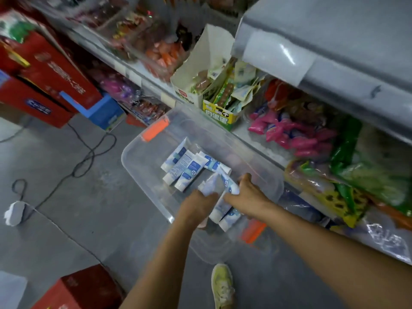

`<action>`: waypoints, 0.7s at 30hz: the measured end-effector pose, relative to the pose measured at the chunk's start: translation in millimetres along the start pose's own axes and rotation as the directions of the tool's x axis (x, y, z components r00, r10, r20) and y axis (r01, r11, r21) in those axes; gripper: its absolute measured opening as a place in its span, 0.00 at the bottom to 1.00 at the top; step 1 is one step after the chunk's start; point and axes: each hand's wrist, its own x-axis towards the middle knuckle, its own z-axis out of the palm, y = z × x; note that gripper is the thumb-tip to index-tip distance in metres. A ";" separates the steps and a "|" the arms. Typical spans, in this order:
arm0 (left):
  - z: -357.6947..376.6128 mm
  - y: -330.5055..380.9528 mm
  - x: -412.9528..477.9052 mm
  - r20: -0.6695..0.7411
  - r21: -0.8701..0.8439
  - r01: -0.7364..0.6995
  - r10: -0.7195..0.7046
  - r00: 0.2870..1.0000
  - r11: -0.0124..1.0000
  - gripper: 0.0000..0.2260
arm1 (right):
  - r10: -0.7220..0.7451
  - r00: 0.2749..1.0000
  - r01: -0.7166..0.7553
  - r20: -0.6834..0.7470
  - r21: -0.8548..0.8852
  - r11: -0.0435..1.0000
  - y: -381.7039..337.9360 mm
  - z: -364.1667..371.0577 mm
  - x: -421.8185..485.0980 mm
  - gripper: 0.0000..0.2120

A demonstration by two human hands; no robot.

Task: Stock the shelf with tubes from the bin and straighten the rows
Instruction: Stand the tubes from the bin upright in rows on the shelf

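A clear plastic bin [142, 175] with orange latches sits on the floor beside the shelves. Several white and blue tubes [185, 168] lie loose in its far half. Both my hands are down inside the near half. My left hand [196, 206] grips a white tube [210, 186] by its lower end. My right hand [247, 195] grips another white and blue tube [229, 186]. More tubes [225, 215] lie under and between my hands, partly hidden.
Shelves [263, 139] packed with snack bags and open cartons run along the right. Red boxes [49, 70] stand at the left and one at the bottom left. A black cable [89, 152] crosses the grey floor. My yellow shoe [223, 286] stands just below the bin.
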 end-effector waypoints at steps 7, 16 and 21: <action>28.5 21.7 -130.3 -0.150 -0.347 -0.210 0.167 0.975 0.914 0.10 | -0.121 0.988 0.145 -0.100 0.287 0.947 33.4 -59.7 -120.1 0.19; 128.9 57.7 -313.0 -0.092 -0.605 -0.304 0.314 0.945 0.736 0.10 | -0.250 0.945 0.326 -0.209 0.613 0.719 138.8 -145.1 -314.4 0.06; 195.4 94.2 -397.0 -0.065 -0.652 -0.346 0.405 0.912 0.675 0.15 | -0.256 0.921 0.387 -0.292 0.627 0.676 195.6 -190.0 -397.2 0.04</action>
